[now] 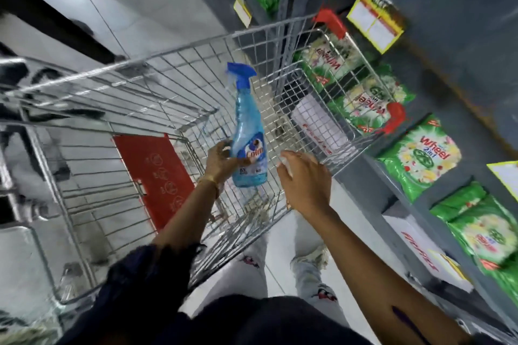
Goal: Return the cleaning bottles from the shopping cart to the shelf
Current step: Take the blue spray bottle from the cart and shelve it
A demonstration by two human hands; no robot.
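One spray bottle (248, 131) upright in left grip (224, 161) | right grip (304, 176) beside it, loosely curled, empty

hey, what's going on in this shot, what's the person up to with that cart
A person stands at a wire shopping cart in a store aisle. Their left hand holds a blue spray bottle upright over the basket, gripping it near the label. The right hand hovers beside it, above the cart's edge, and seems to hold something pale I can't make out. Green detergent bags fill the shelf to the right.
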